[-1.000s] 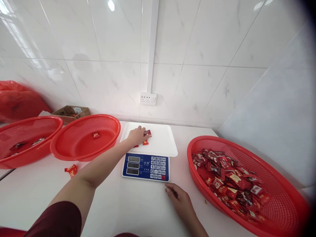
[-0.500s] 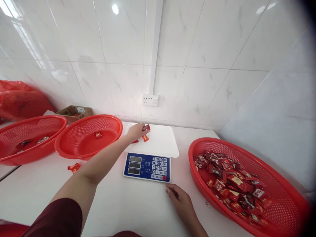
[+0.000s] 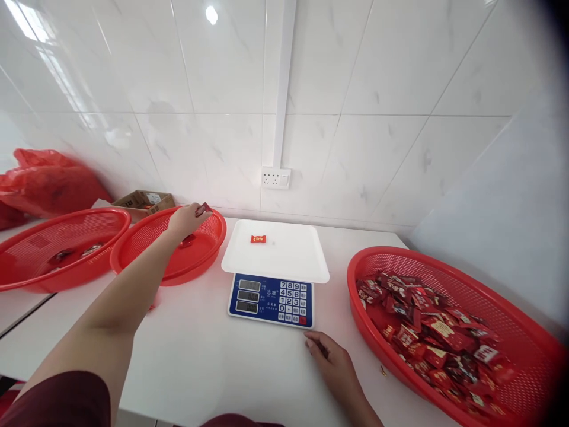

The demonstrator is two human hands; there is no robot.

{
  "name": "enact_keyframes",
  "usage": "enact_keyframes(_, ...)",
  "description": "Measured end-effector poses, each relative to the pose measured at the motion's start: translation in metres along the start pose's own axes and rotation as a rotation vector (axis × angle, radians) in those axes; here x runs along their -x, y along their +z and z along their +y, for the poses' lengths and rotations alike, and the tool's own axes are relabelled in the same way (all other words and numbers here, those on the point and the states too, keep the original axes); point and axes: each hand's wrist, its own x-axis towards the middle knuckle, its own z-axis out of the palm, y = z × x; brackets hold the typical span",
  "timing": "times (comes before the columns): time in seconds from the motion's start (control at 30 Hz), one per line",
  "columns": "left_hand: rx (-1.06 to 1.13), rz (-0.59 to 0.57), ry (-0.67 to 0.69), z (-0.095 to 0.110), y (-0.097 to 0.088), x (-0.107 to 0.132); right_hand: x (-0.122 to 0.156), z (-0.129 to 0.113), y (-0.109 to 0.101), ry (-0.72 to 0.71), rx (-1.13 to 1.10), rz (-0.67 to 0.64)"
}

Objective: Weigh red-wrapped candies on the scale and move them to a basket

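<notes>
My left hand (image 3: pixel 185 220) is over the middle red basket (image 3: pixel 212 268), its fingers closed on a dark red wrapped candy (image 3: pixel 203 209). Below it in that basket lies another red packet (image 3: pixel 187 241), partly behind the hand. One bright red wrapped candy (image 3: pixel 258 239) rests on the white pan (image 3: pixel 293 255) of the digital scale (image 3: pixel 271 300). My right hand (image 3: pixel 331 359) lies on the table by the scale's lower right corner, fingers curled and loosely together; whether anything is inside them I cannot make out.
A large red basket (image 3: pixel 355 279) full of wrapped candies stands at the right. Another red basket (image 3: pixel 98 279) with a few dark packets is at far left. Behind are a cardboard box (image 3: pixel 146 201) and red plastic bags (image 3: pixel 57 184). A socket (image 3: pixel 275 178) sits on the tiled wall.
My left hand has moved left from the scale pan to above the middle basket, carrying the dark red candy. One bright red candy remains on the pan. My right hand stays put.
</notes>
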Motion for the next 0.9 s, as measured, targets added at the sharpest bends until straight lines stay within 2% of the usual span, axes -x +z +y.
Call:
enact_keyframes(0.1,-0.031,-0.058,0.038,-0.008,0.006,0.004,-0.001,0.001,0.000,-0.006,-0.001,0.004)
enact_keyframes(0.17,-0.026,-0.073,0.117,0.000,0.013,0.007,-0.001,0.001,0.000,-0.015,-0.007,0.016)
enact_keyframes(0.3,0.026,-0.109,0.338,0.044,0.032,0.015,-0.001,0.002,0.000,-0.011,-0.009,0.015)
enact_keyframes(0.4,0.049,-0.208,0.501,0.082,0.051,0.022,0.000,0.002,0.001,0.003,0.003,0.004)
enact_keyframes(0.5,0.042,-0.296,0.578,0.109,0.071,0.028,0.001,0.000,0.001,-0.002,0.023,0.005)
enact_keyframes(0.57,0.028,-0.316,0.578,0.118,0.078,0.031,0.001,-0.001,0.000,-0.005,0.027,0.012)
enact_keyframes(0.63,0.013,-0.310,0.561,0.121,0.079,0.033,0.002,-0.002,0.000,-0.010,0.023,0.016)
enact_keyframes(0.73,-0.015,-0.247,0.507,0.112,0.065,0.032,0.002,-0.001,-0.001,-0.006,0.020,0.005)
enact_keyframes(0.9,-0.101,-0.097,0.340,0.064,0.021,0.029,0.002,0.000,0.002,-0.015,0.023,0.004)
